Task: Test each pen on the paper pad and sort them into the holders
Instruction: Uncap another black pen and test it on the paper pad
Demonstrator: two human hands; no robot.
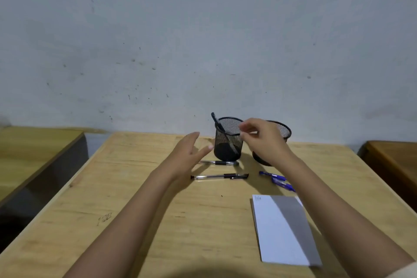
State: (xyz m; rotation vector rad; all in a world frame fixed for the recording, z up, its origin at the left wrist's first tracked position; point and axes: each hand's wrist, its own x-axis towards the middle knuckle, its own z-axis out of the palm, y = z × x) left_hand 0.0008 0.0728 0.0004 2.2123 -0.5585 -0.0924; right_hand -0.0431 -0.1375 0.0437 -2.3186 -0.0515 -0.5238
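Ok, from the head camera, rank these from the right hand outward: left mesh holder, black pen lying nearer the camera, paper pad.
1. Left mesh holder, just left of the right hand.
2. Black pen, lying on the table below and left.
3. Paper pad, nearest the camera, right side.

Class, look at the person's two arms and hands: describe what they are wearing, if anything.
Both forearms are bare from wrist to the frame's bottom edge. The left hand and right hand wear no gloves, and no rings, watch or bracelet can be seen. Only a sliver of pale, beige sleeve shows at the bottom right corner, on the right arm.
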